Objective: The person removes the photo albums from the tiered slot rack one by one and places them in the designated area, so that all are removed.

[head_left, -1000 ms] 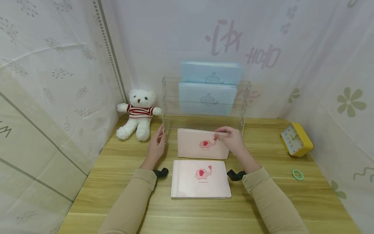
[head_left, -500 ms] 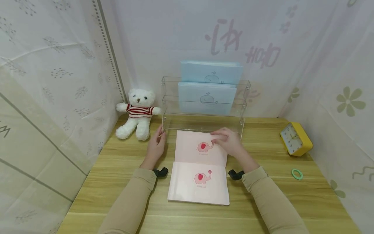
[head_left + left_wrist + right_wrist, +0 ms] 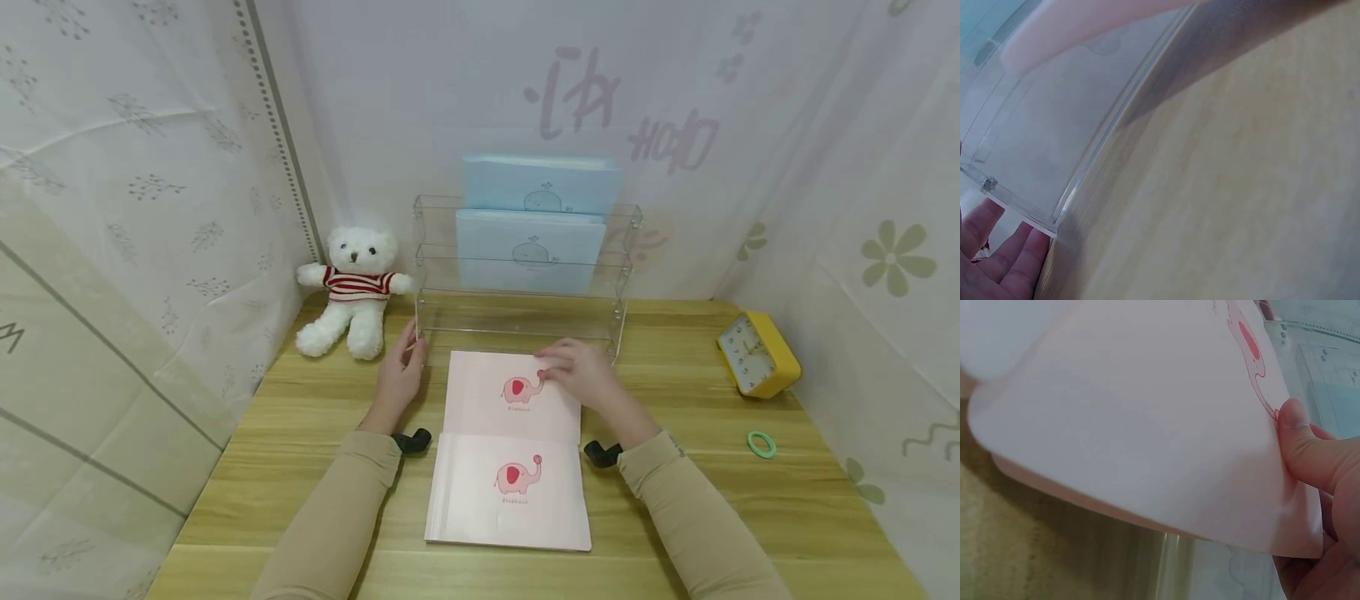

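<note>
A white teddy bear sits left of the clear acrylic rack, which holds 2 blue whale booklets; a yellow clock and green ring lie far right. Tiny print under the elephants is unreadable. The right hand pinches the upper pink booklet, now lower than 1 second ago and overlapping the nearer pink booklet. The left hand, fingers straight, touches the rack's corner.
</note>
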Action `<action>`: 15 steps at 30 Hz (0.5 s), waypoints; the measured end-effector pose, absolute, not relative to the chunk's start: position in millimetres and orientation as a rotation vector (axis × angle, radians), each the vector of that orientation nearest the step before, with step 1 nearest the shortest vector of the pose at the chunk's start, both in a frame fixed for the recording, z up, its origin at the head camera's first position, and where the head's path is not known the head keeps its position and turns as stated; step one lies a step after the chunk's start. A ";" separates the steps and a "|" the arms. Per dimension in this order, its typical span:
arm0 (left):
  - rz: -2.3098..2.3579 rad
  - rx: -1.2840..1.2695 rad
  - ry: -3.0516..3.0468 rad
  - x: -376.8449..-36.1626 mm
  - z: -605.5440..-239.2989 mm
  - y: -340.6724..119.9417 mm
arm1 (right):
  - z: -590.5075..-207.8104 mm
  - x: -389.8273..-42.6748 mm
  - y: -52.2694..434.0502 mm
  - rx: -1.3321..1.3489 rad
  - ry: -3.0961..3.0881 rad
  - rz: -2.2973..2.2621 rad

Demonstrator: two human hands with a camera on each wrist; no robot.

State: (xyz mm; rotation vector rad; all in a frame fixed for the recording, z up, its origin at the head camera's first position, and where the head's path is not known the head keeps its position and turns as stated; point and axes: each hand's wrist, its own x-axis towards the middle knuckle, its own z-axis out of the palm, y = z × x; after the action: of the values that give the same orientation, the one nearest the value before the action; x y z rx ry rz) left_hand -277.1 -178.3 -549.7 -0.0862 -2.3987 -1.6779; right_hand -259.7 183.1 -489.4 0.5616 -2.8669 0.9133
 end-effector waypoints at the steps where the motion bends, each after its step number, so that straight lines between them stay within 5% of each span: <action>1: -1.681 -0.088 -2.399 -277.1 -549.9 -178.5 | -490.0 -259.0 182.6 0.565 -2.877 0.888; 15: -1.653 -0.081 -2.422 -277.4 -551.7 -179.6 | -506.6 -255.9 178.7 0.552 -2.975 0.834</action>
State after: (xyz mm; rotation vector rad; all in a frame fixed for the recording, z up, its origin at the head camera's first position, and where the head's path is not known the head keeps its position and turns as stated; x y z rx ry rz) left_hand -277.4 -179.6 -551.7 -0.0810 -2.4221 -1.6530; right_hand -255.9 178.7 -506.6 0.5519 -2.9745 0.8343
